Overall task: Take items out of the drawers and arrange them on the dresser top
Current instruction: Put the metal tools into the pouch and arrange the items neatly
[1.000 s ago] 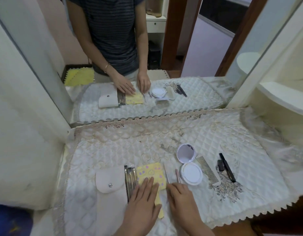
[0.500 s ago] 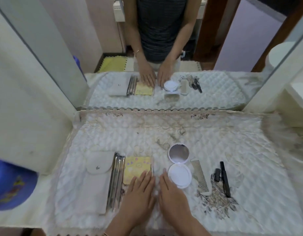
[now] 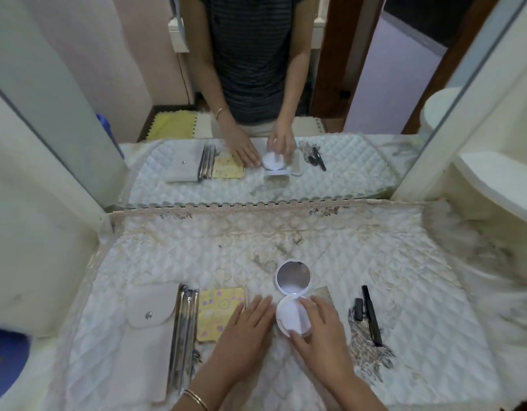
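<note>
An open white compact mirror [image 3: 293,281] lies in the middle of the quilted dresser cloth [image 3: 256,241]. My right hand [image 3: 321,336] grips its lower half from the right, fingers curled over it. Flat on the cloth just left of the compact rests my left hand [image 3: 244,330], its fingers straight and overlapping a yellow patterned pad [image 3: 217,310]. Left of the pad lie several metal tools [image 3: 183,327] and a beige snap pouch [image 3: 149,330]. A comb [image 3: 324,293] shows behind my right hand. A black pencil with its cap [image 3: 370,314] lies at the right.
A large mirror [image 3: 256,99] stands along the back of the dresser and reflects the person and the items. A cream rounded shelf [image 3: 493,179] rises at the right. A blue object [image 3: 4,360] sits at the lower left, beside the dresser.
My right hand has moved right from beside the left hand onto the compact and curled around its lower half. The left hand has stayed flat by the yellow pad.
</note>
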